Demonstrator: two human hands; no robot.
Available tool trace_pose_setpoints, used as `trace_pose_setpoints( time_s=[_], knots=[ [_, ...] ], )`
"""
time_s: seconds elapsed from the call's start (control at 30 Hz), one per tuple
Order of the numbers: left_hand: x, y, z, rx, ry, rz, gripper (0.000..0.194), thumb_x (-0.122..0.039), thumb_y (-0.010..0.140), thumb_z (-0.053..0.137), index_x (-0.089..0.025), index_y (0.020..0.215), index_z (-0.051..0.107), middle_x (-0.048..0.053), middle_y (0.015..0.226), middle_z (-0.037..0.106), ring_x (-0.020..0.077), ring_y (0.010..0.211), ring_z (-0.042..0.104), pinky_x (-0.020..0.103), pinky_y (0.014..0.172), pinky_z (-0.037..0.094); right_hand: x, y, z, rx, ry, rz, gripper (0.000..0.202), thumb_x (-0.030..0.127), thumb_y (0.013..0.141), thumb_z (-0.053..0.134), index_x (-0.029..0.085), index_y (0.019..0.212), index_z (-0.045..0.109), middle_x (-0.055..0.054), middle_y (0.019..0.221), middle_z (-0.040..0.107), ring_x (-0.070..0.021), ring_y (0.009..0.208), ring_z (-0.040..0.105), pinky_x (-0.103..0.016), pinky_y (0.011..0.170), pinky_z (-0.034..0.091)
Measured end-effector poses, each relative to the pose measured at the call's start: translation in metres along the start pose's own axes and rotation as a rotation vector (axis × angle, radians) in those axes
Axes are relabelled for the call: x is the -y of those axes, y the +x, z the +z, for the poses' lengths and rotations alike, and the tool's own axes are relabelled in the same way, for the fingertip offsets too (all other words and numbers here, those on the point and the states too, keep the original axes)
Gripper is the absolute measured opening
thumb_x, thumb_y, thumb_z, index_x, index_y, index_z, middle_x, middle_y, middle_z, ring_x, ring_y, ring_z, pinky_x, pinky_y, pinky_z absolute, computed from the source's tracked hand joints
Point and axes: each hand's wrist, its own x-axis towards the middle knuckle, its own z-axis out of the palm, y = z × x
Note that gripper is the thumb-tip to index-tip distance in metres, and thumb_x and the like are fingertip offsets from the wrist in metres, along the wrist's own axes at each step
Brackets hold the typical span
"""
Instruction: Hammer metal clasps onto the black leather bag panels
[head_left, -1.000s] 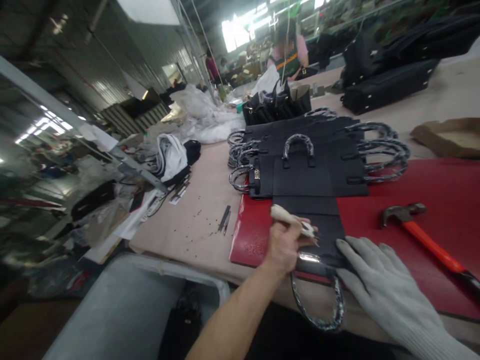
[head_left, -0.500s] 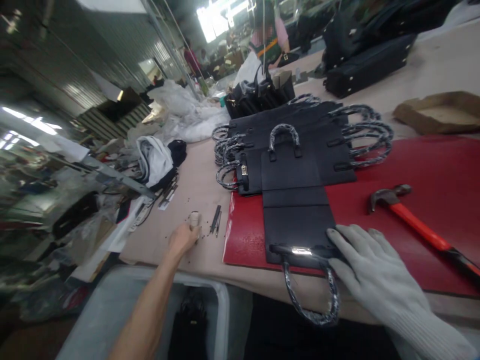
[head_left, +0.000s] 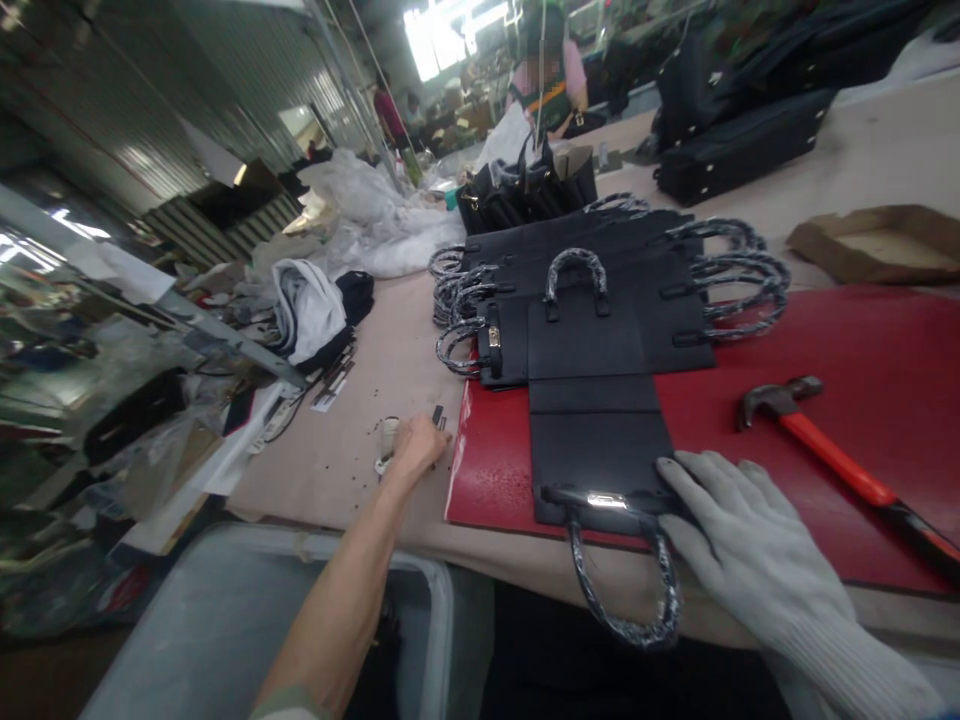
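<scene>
My bare left hand [head_left: 421, 443] is low over the table, its fingers bunched on the slim dark tools [head_left: 437, 413] lying left of the red board. What its fingertips pinch, if anything, is hidden. Beside that hand stands a small pale roll [head_left: 389, 438]. My right hand [head_left: 739, 535], in a whitish knit glove, rests with fingers stretched out on the right edge of a black bag panel [head_left: 596, 440]. That panel has a metal plate [head_left: 606, 501] near its front edge and a plastic-wrapped handle [head_left: 664, 610] hanging over the table edge.
A hammer [head_left: 840, 450] with an orange-red handle lies on the red board [head_left: 750, 480] at right. More black panels with wrapped handles [head_left: 750, 285] are stacked behind. A cardboard tray [head_left: 862, 260] sits at back right, and a grey plastic bin [head_left: 442, 620] stands below the table.
My left hand has moved right, from the small pale roll to the slim dark tools. My right hand stays on the panel. The view has shifted slightly.
</scene>
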Motion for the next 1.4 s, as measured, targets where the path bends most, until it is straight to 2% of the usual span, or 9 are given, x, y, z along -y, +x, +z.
trace_pose_setpoints(
  time_s=[0.23, 0.5, 0.63, 0.83, 0.97, 1.1, 1.23, 1.33, 1.4],
  knots=[
    [0.021, 0.003, 0.000, -0.045, -0.003, -0.027, 0.029, -0.041, 0.092, 0.059, -0.020, 0.097, 0.078, 0.014, 0.091, 0.080, 0.0298, 0.093, 0.075, 0.032, 0.075, 0.050, 0.007, 0.001, -0.010, 0.063, 0.019, 0.053, 0.047, 0.035, 0.102, 0.045, 0.009, 0.138, 0.062, -0.022, 0.141, 0.060, -0.0405, 0.131, 0.055, -0.063, 0.117, 0.038],
    [0.025, 0.029, -0.008, 0.186, -0.089, 0.025, 0.033, -0.027, 0.072, 0.078, -0.019, 0.048, 0.056, 0.002, 0.039, 0.051, 0.0203, 0.045, 0.054, 0.028, 0.050, 0.035, 0.015, 0.001, -0.018, 0.135, 0.059, 0.112, 0.049, 0.034, 0.099, 0.054, 0.013, 0.143, 0.060, -0.018, 0.146, 0.058, -0.0384, 0.137, 0.051, -0.061, 0.122, 0.032],
    [0.030, 0.032, -0.010, 0.225, -0.206, 0.016, 0.027, -0.027, 0.068, 0.076, -0.019, 0.053, 0.055, 0.001, 0.041, 0.052, 0.0165, 0.042, 0.049, 0.025, 0.045, 0.033, 0.014, -0.001, -0.016, 0.122, 0.083, 0.119, 0.049, 0.033, 0.099, 0.057, 0.012, 0.143, 0.060, -0.019, 0.147, 0.057, -0.0389, 0.136, 0.051, -0.060, 0.123, 0.031],
    [0.047, 0.005, -0.013, 0.132, -0.688, 0.081, 0.036, -0.048, 0.060, 0.077, -0.018, 0.068, 0.059, 0.002, 0.059, 0.064, 0.0172, 0.055, 0.062, 0.025, 0.055, 0.051, 0.010, -0.002, -0.017, 0.087, 0.213, 0.107, 0.038, 0.027, 0.097, 0.062, 0.018, 0.133, 0.067, -0.015, 0.139, 0.061, -0.0357, 0.130, 0.054, -0.062, 0.121, 0.032],
    [0.028, -0.033, -0.011, 0.057, -0.846, 0.229, 0.041, -0.054, 0.064, 0.077, -0.018, 0.079, 0.063, 0.003, 0.068, 0.070, 0.0227, 0.067, 0.070, 0.030, 0.063, 0.056, 0.010, 0.004, -0.015, 0.089, 0.320, 0.053, 0.027, 0.020, 0.098, 0.059, 0.019, 0.122, 0.071, -0.011, 0.122, 0.066, -0.0286, 0.112, 0.059, -0.059, 0.118, 0.035],
    [-0.011, -0.060, 0.003, 0.007, -0.482, 0.357, 0.020, -0.038, 0.084, 0.061, -0.019, 0.083, 0.065, 0.003, 0.067, 0.067, 0.0230, 0.064, 0.066, 0.032, 0.063, 0.049, 0.007, 0.008, -0.009, 0.057, 0.323, 0.001, 0.023, 0.019, 0.098, 0.059, 0.016, 0.117, 0.073, -0.012, 0.111, 0.067, -0.0275, 0.101, 0.058, -0.054, 0.109, 0.044],
    [-0.038, -0.077, 0.015, -0.125, -0.057, 0.408, 0.013, -0.026, 0.094, 0.059, -0.017, 0.096, 0.068, 0.010, 0.091, 0.072, 0.0277, 0.087, 0.070, 0.035, 0.075, 0.050, 0.002, 0.010, -0.005, 0.071, 0.183, -0.165, 0.033, 0.009, 0.094, 0.057, 0.011, 0.123, 0.071, -0.014, 0.106, 0.068, -0.0279, 0.092, 0.055, -0.047, 0.091, 0.049],
    [-0.051, -0.099, 0.019, -0.261, 0.072, 0.566, 0.013, -0.022, 0.099, 0.058, -0.015, 0.102, 0.069, 0.015, 0.106, 0.069, 0.0300, 0.099, 0.067, 0.039, 0.085, 0.052, 0.003, 0.015, -0.011, 0.131, 0.043, -0.266, 0.037, 0.003, 0.089, 0.056, 0.011, 0.123, 0.070, -0.013, 0.098, 0.067, -0.0265, 0.084, 0.054, -0.040, 0.075, 0.046],
    [-0.060, -0.115, 0.023, -0.235, 0.043, 0.753, 0.014, -0.022, 0.101, 0.058, -0.015, 0.106, 0.068, 0.013, 0.108, 0.068, 0.0280, 0.101, 0.065, 0.039, 0.089, 0.053, 0.007, 0.021, -0.019, 0.169, -0.035, -0.299, 0.034, 0.003, 0.089, 0.057, 0.012, 0.119, 0.070, -0.011, 0.093, 0.066, -0.0256, 0.080, 0.055, -0.037, 0.070, 0.043]
  ],
)
